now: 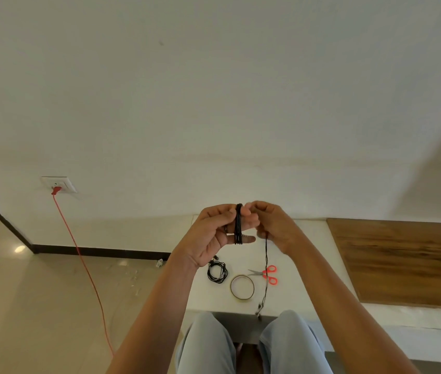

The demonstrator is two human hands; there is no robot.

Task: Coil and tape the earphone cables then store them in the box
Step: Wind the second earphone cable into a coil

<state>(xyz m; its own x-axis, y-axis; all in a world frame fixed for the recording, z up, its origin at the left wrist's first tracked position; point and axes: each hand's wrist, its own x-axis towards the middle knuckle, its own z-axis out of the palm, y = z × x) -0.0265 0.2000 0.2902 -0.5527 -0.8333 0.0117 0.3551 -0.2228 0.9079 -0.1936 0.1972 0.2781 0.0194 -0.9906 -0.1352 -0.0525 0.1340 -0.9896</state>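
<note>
My left hand (215,233) is raised above the white table, with a black earphone cable (238,224) wound in several loops around its extended fingers. My right hand (274,225) pinches the same cable right beside the coil, and the free end (266,268) hangs down from it past the table's front edge, with the earbuds near my knees. A second black earphone (217,271) lies coiled on the table below my left hand. To its right lies a roll of tape (242,287) flat on the table. No box is in view.
Red-handled scissors (266,273) lie on the white table (319,255) right of the tape. A wooden panel (403,260) covers the table's right part. A red cord (84,265) runs from a wall socket down across the floor on the left. My knees are under the table's edge.
</note>
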